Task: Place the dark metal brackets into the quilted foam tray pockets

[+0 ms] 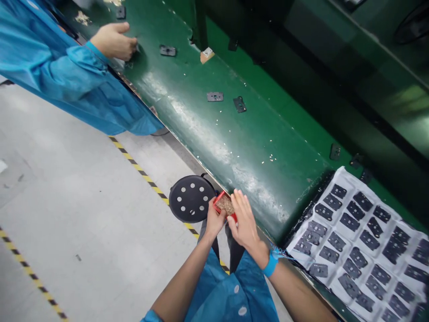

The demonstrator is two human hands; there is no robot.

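At the front edge of the green worktop, my left hand [215, 220] grips a small red box [217, 199] filled with tiny tan pieces [225, 204]. My right hand [244, 220] is beside the box's right side, its fingers stretched out and close together, the thumb near the box's lower edge. A blue band [271, 263] with a thin cord circles my right wrist. Small pale pieces [272, 158] lie scattered on the worktop beyond my hands.
Black plates [215, 96] lie on the green worktop [201, 129]. A white tray [326, 231] at the right holds several more. At the upper left, another person's hand [115, 41] is over the worktop. A round black stool [191, 199] stands left of my hands.
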